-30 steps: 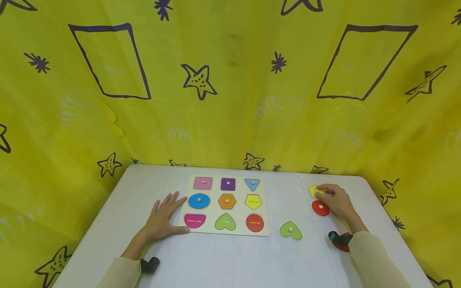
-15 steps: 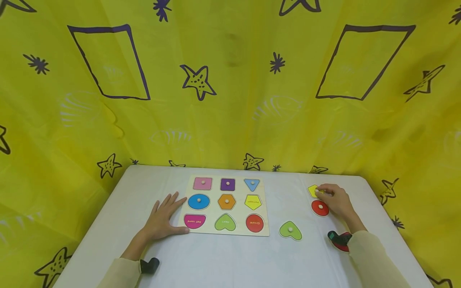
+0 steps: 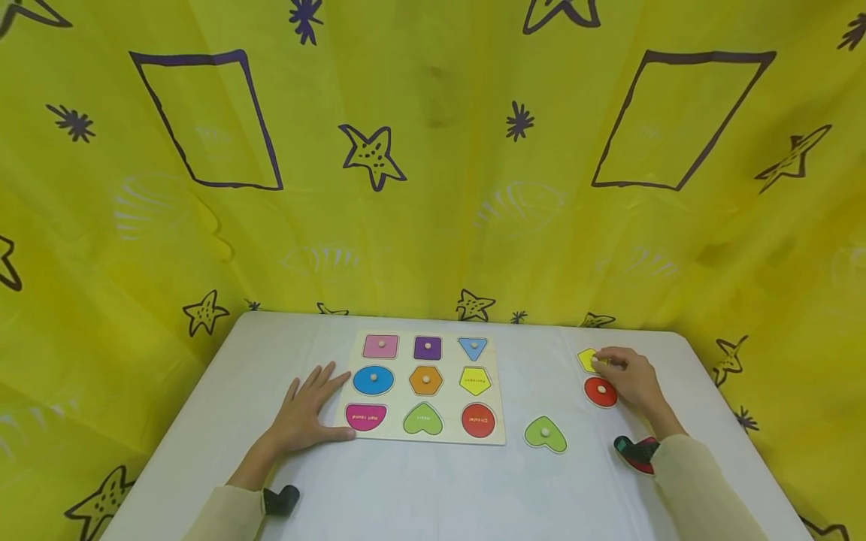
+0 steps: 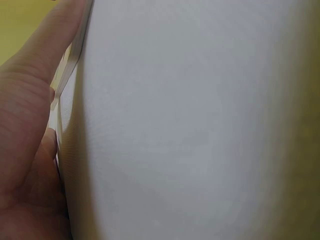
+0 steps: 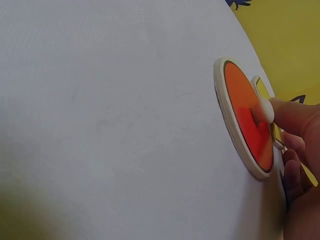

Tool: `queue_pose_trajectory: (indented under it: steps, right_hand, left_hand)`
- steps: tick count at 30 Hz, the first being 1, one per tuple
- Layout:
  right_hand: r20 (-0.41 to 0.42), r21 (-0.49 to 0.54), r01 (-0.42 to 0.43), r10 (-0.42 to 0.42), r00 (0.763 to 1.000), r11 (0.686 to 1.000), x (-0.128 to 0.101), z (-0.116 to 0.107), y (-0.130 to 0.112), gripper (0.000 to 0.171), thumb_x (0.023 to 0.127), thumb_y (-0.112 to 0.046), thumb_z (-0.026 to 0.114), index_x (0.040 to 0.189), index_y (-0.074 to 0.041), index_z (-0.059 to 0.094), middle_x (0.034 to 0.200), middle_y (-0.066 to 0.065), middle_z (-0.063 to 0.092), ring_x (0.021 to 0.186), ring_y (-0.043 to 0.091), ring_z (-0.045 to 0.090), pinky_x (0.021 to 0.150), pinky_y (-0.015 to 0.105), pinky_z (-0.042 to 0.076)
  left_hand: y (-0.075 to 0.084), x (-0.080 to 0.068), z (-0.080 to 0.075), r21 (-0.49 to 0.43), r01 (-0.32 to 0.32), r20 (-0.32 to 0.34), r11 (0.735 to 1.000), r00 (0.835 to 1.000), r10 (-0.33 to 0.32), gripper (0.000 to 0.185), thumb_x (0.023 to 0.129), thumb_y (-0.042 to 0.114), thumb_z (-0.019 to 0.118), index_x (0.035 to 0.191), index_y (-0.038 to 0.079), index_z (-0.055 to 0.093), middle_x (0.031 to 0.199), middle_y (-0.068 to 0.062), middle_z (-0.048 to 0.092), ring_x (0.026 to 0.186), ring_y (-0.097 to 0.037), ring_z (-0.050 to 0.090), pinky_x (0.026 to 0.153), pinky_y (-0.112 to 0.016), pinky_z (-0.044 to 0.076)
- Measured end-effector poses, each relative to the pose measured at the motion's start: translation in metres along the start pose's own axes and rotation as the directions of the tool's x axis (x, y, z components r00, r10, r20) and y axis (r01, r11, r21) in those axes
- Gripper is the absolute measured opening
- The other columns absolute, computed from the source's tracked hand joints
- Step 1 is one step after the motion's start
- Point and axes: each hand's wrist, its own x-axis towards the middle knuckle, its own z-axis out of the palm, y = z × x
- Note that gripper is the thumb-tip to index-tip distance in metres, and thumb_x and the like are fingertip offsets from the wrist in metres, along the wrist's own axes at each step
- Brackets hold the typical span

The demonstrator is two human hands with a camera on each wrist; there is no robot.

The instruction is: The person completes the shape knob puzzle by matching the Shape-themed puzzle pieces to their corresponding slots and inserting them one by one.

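While right hand [image 3: 632, 379] pinches yellow piece [image 3: 587, 359], red circle [image 3: 600, 391] just beside

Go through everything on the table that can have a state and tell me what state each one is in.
Wooden shape puzzle board: flat on the table; pentagon, heart, circle and half-round slots empty.
Yellow pentagon piece: out of the board, knob pinched.
Red circle piece: loose on the table.
Green heart piece: loose on the table.
Left hand: flat, fingers spread, at the board's edge.
Right hand: pinching the pentagon's knob.
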Motion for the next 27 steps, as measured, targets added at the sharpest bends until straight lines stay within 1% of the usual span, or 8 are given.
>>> queue_pose_trajectory:
  steps: [7,11,16,20,21,23,25,27]
  right_hand:
    - [-0.050,0.002,-0.009,0.009,0.999,1.000,-0.004,0.004,-0.007,0.035,0.102,-0.021,0.066,0.126,0.004,0.066,0.136,0.031,0.053,0.122,0.048,0.048,0.106,0.065,0.041]
    - [-0.060,-0.015,0.008,-0.009,0.998,1.000,-0.005,0.004,-0.012,0.034,0.101,-0.019,0.067,0.123,0.005,0.068,0.138,0.031,0.052,0.119,0.046,0.049,0.104,0.063,0.042]
    - [-0.047,0.002,0.005,-0.004,0.999,1.000,-0.006,0.003,-0.019,0.035,0.101,-0.024,0.066,0.123,0.003,0.068,0.139,0.029,0.050,0.119,0.046,0.049,0.100,0.060,0.049]
    - [-0.056,0.023,0.033,-0.032,0.998,0.999,-0.006,0.004,-0.027,0.034,0.101,-0.027,0.067,0.121,0.001,0.070,0.139,0.027,0.052,0.121,0.046,0.051,0.098,0.058,0.051]
    - [-0.060,0.023,0.047,-0.045,0.997,0.999,-0.006,0.004,-0.030,0.034,0.101,-0.027,0.068,0.121,0.000,0.071,0.138,0.027,0.053,0.120,0.046,0.051,0.097,0.057,0.051]
    - [-0.068,0.017,0.080,-0.079,0.995,0.997,-0.007,0.004,-0.035,0.033,0.100,-0.027,0.069,0.120,0.000,0.071,0.137,0.026,0.055,0.119,0.045,0.053,0.092,0.051,0.053]
    - [-0.071,0.029,0.099,-0.096,0.993,0.995,-0.008,0.005,-0.041,0.033,0.099,-0.026,0.070,0.119,0.000,0.071,0.136,0.026,0.055,0.118,0.045,0.053,0.084,0.045,0.057]
    - [-0.077,0.031,0.124,-0.122,0.990,0.992,-0.009,0.006,-0.048,0.032,0.099,-0.025,0.071,0.119,0.000,0.072,0.135,0.025,0.056,0.117,0.044,0.054,0.081,0.043,0.059]
  left_hand:
    - [0.002,0.000,-0.003,0.001,0.008,0.009,1.000,1.000,-0.008,0.106,0.070,0.066,0.082,0.157,0.018,0.044,0.167,-0.020,0.027,0.154,-0.047,0.014,0.119,-0.072,0.001]
    - [0.002,0.000,-0.002,0.000,0.013,0.016,1.000,1.000,-0.013,0.107,0.070,0.067,0.082,0.157,0.019,0.043,0.167,-0.019,0.026,0.154,-0.047,0.013,0.119,-0.072,0.001]
    - [0.000,0.000,-0.001,0.008,0.011,0.018,1.000,1.000,-0.011,0.107,0.071,0.068,0.081,0.158,0.019,0.043,0.167,-0.019,0.026,0.154,-0.046,0.014,0.119,-0.072,0.001]
    - [0.000,-0.001,-0.001,0.010,0.011,0.013,1.000,1.000,-0.011,0.107,0.071,0.068,0.082,0.157,0.018,0.044,0.167,-0.019,0.027,0.154,-0.047,0.014,0.119,-0.072,0.002]
    - [0.000,-0.001,-0.001,0.008,0.011,0.013,1.000,1.000,-0.011,0.107,0.071,0.067,0.082,0.157,0.018,0.044,0.167,-0.019,0.027,0.154,-0.047,0.014,0.119,-0.072,0.001]
    - [0.000,-0.001,0.000,0.008,0.011,0.013,1.000,1.000,-0.012,0.107,0.070,0.068,0.082,0.157,0.018,0.044,0.167,-0.020,0.027,0.154,-0.047,0.014,0.119,-0.072,0.001]
    - [-0.001,-0.001,0.000,0.009,0.011,0.013,1.000,1.000,-0.011,0.107,0.071,0.068,0.081,0.157,0.018,0.044,0.167,-0.020,0.026,0.154,-0.047,0.013,0.119,-0.072,0.001]
    - [-0.001,0.000,0.001,0.013,0.009,0.013,1.000,1.000,-0.009,0.107,0.071,0.069,0.081,0.157,0.019,0.044,0.167,-0.019,0.026,0.154,-0.047,0.013,0.119,-0.072,0.001]
